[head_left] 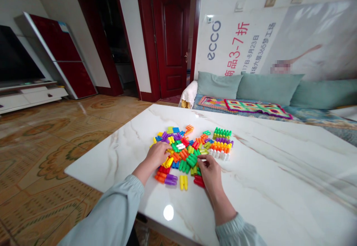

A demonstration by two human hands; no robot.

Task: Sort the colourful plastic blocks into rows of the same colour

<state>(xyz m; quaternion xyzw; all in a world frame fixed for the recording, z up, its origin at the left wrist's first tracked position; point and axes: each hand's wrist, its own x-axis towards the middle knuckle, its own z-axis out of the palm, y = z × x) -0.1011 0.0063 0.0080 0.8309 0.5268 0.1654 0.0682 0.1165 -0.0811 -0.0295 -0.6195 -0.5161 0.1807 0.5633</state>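
Observation:
A loose pile of small plastic building pieces, shaped like joined rounded pegs in several colours, lies on the white marble-patterned table. Over the pile's left side, my left hand has its fingers curled down among yellow and orange pieces; what they grip, if anything, is hidden. My right hand is at the pile's right side, thumb and fingertips pinched at the edge of a green plastic piece. A yellow piece lies apart at the near side. Red pieces lie partly beneath my right hand.
Right of the pile stands a block of pieces in colour rows: green, purple, yellow, orange and white. Behind the table is a sofa with green cushions. A red door, red fridge and television are farther back.

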